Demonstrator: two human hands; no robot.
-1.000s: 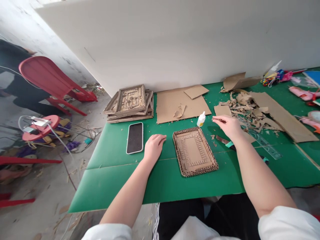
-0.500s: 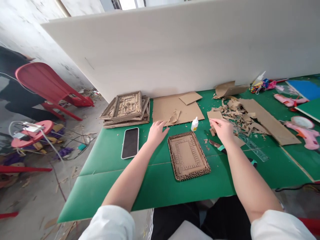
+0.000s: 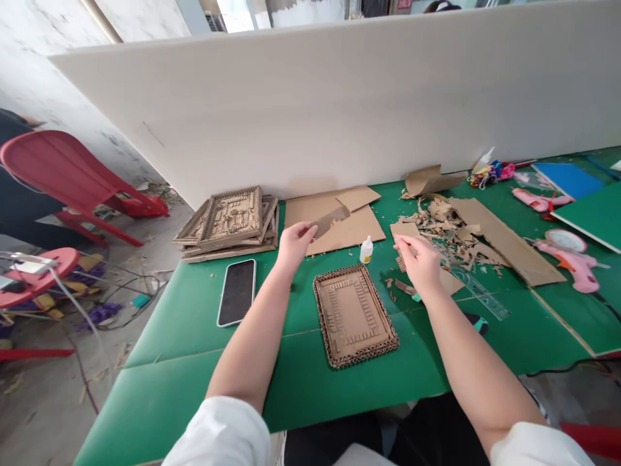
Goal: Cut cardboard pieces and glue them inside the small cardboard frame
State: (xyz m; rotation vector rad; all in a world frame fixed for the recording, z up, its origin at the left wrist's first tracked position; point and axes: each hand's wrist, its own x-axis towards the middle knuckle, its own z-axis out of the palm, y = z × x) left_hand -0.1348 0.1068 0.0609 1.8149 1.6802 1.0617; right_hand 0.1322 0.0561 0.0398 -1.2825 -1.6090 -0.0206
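Note:
My left hand (image 3: pixel 295 243) is closed on a thin cardboard strip (image 3: pixel 330 223), raised over a flat cardboard sheet (image 3: pixel 350 236). My right hand (image 3: pixel 421 264) is pinched above a small cardboard piece (image 3: pixel 406 229); whatever its fingertips hold, if anything, is too small to make out. Between my forearms a rectangular cardboard frame (image 3: pixel 352 310) lies flat, with a corrugated border and rows of little strips inside. A white glue bottle (image 3: pixel 367 250) stands upright just behind it. A cutter with a green handle (image 3: pixel 479 323) lies partly hidden under my right hand.
Finished-looking cardboard panels (image 3: pixel 233 217) are stacked at the back left, with a phone (image 3: pixel 237 292) in front. On the right are cardboard scraps (image 3: pixel 446 223), a clear ruler (image 3: pixel 482 294), a long cardboard piece (image 3: pixel 509 246) and a pink glue gun (image 3: pixel 577 265). A white board (image 3: pixel 310 116) stands behind.
My left hand was open over the cardboard sheet; it has picked up the thin strip and lifted it. My right hand stays pinched in about the same place. The view has shifted slightly.

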